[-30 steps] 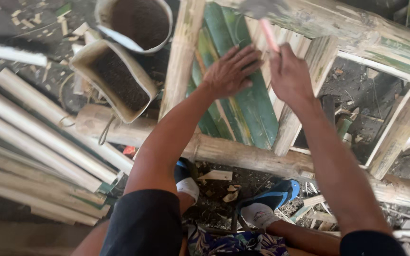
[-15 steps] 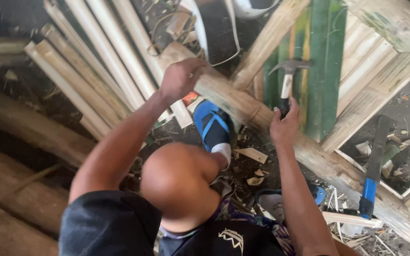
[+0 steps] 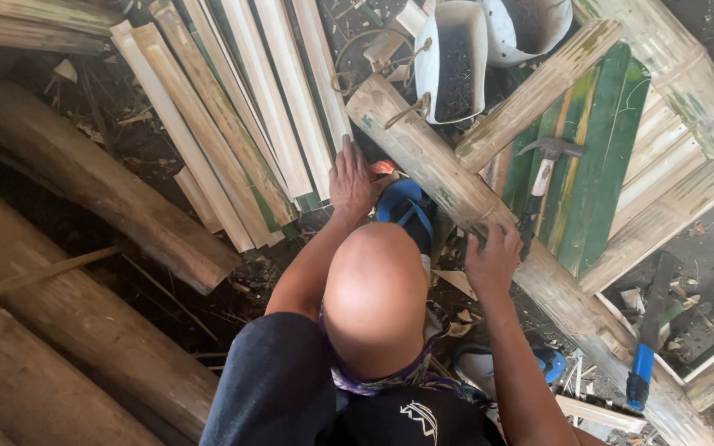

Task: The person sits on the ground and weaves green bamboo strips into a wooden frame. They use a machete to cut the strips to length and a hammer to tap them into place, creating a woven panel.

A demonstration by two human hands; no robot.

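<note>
Two hands spread: right hand (image 3: 493,258) resting on thick round bamboo pole (image 3: 440,177), beside wooden-handled steel hammer (image 3: 540,177) lying on green bamboo slats (image 3: 601,157); left hand (image 3: 351,180) touching ends of pale split bamboo strips (image 3: 249,107). Little open ground between.

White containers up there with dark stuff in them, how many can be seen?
2. One long white container lies beside the thick bamboo pole; a second rounder one sits right of it, cut off by the picture's top edge. More may lie outside the view.

white tubs (image 3: 454,62), blue-handled knife (image 3: 646,351), logs (image 3: 84,194)
</note>
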